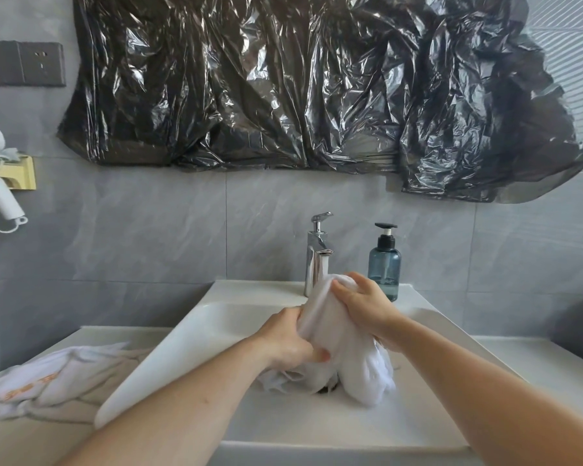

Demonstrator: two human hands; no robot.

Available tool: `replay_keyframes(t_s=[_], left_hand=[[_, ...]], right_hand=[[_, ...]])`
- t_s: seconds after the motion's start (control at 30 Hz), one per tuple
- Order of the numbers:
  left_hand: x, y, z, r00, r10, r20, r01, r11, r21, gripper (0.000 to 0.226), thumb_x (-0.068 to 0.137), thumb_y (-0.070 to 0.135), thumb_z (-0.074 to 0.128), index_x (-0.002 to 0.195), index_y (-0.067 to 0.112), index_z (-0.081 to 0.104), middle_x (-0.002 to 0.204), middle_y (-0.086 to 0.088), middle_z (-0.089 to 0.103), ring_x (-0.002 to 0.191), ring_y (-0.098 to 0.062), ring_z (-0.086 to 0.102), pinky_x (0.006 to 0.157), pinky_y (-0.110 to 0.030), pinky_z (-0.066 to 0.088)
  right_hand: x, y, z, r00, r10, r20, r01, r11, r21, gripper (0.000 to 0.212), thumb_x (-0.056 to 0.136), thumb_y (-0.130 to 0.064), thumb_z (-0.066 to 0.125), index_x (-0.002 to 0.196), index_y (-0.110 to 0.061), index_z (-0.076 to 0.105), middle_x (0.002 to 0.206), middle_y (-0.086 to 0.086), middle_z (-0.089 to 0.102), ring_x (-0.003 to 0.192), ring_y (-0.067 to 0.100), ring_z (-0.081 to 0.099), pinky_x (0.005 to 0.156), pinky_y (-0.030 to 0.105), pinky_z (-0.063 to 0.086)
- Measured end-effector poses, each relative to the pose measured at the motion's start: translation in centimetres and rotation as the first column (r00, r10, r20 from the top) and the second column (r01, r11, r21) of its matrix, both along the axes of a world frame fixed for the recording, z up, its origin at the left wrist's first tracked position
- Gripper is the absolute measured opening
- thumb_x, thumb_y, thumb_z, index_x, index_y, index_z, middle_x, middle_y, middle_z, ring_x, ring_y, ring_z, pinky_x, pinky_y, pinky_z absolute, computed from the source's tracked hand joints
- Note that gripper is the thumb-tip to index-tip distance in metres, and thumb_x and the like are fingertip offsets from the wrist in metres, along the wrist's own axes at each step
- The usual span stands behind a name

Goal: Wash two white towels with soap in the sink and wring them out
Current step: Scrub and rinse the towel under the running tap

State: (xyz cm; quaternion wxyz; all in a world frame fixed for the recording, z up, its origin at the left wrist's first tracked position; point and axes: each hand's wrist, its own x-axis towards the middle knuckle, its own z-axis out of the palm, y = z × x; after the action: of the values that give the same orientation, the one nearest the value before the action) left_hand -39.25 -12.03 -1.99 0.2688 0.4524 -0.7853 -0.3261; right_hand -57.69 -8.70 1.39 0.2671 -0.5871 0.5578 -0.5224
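You're gripping one white towel (337, 334) over the sink (189, 334), both hands clamped on it: left hand (292, 338) curled round the lower bunch, right hand (364, 304) squeezing the upper end, likely so runoff is dropping into the basin. Second towel (51, 381) is lying on the counter (539, 358) left of the sink. Soap dispenser (384, 264) is standing beside the faucet (318, 253).

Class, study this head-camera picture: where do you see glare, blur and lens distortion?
Head view: bright glare streaks the crinkled black plastic sheet; the second towel on the counter is blurred near the frame's left edge; wide-angle distortion stretches the forearms and bends the sink rim.
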Motion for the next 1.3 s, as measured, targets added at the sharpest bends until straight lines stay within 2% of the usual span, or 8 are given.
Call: replay_keyframes(t_s=[0.2,0.37,0.5,0.67,0.8,0.93,1.13,1.3], left_hand=[[-0.1,-0.3,0.8,0.982,0.147,0.121,-0.134,0.985,-0.104,0.045,0.07,0.052,0.057,0.1,0.025,0.076,0.097,-0.004,0.076,0.096,-0.03,0.07,0.077,-0.036,0.052],[1.0,0.3,1.9,0.974,0.189,-0.129,-0.201,0.975,-0.09,0.02,0.062,0.041,0.054,0.061,0.021,0.056,0.065,0.006,0.059,0.07,-0.021,0.054,0.062,-0.033,0.038],[0.8,0.6,1.9,0.967,0.147,-0.207,-0.153,0.988,-0.015,0.029,0.061,0.042,0.06,0.074,0.016,0.067,0.072,0.003,0.064,0.075,-0.021,0.059,0.066,-0.033,0.041],[-0.1,-0.2,1.1,0.993,-0.023,-0.113,0.039,0.989,0.145,0.055,0.063,0.041,0.086,0.112,0.019,0.074,0.1,-0.001,0.077,0.092,-0.018,0.075,0.076,-0.029,0.059],[0.1,-0.8,0.7,1.0,-0.024,-0.019,0.025,0.994,0.109,0.019,0.089,0.021,0.079,0.105,0.013,0.074,0.097,0.002,0.071,0.082,-0.01,0.067,0.073,-0.019,0.052],[0.4,-1.3,1.1,0.995,-0.005,-0.101,0.013,0.997,0.073,0.025,0.088,0.035,0.072,0.102,0.016,0.079,0.095,0.006,0.074,0.09,-0.016,0.068,0.086,-0.031,0.055],[-1.0,-2.4,3.9,0.976,0.077,-0.206,-0.091,0.994,-0.059,0.022,0.095,0.03,0.066,0.076,0.03,0.077,0.09,0.005,0.075,0.087,-0.017,0.066,0.078,-0.03,0.052],[-1.7,-2.7,2.2,0.967,0.129,-0.222,-0.128,0.992,0.02,0.041,0.076,0.057,0.074,0.091,0.02,0.082,0.097,0.003,0.08,0.095,-0.015,0.075,0.091,-0.033,0.058]], right_hand=[[-0.1,0.2,0.5,1.0,0.018,-0.01,-0.016,0.993,0.118,0.041,0.085,-0.024,0.078,0.122,-0.03,0.062,0.115,0.01,0.068,0.094,0.019,0.068,0.071,0.028,0.055],[0.6,0.7,0.2,0.9,0.108,-0.421,-0.011,0.974,0.224,0.063,0.072,-0.027,0.088,0.128,-0.036,0.06,0.107,-0.009,0.067,0.092,0.008,0.066,0.067,0.015,0.05],[0.5,0.9,0.8,0.993,0.044,-0.111,-0.029,0.991,0.128,0.02,0.079,-0.015,0.075,0.096,-0.025,0.075,0.079,-0.002,0.072,0.075,0.016,0.068,0.057,0.018,0.052],[-0.2,1.1,0.7,0.998,0.011,0.069,-0.018,0.996,0.092,0.03,0.087,-0.004,0.059,0.103,-0.02,0.079,0.089,0.009,0.079,0.081,0.023,0.073,0.062,0.026,0.053],[-0.2,1.0,0.9,0.961,-0.036,0.275,0.02,0.998,0.061,0.029,0.085,0.004,0.056,0.1,-0.009,0.078,0.082,0.021,0.075,0.067,0.03,0.071,0.054,0.028,0.055],[-0.4,0.6,0.7,0.971,-0.103,0.216,0.089,0.993,0.075,0.029,0.084,0.0,0.056,0.1,-0.012,0.078,0.069,0.015,0.066,0.057,0.025,0.057,0.056,0.031,0.048],[-0.8,0.7,0.5,0.998,0.048,-0.031,-0.039,0.965,0.259,0.046,0.084,-0.035,0.066,0.13,-0.037,0.064,0.118,0.004,0.068,0.098,0.019,0.067,0.072,0.03,0.058],[-0.4,0.5,0.3,0.992,0.049,-0.115,-0.01,0.949,0.315,0.031,0.08,-0.04,0.077,0.099,-0.016,0.08,0.1,0.013,0.078,0.079,0.021,0.071,0.076,0.033,0.056]])
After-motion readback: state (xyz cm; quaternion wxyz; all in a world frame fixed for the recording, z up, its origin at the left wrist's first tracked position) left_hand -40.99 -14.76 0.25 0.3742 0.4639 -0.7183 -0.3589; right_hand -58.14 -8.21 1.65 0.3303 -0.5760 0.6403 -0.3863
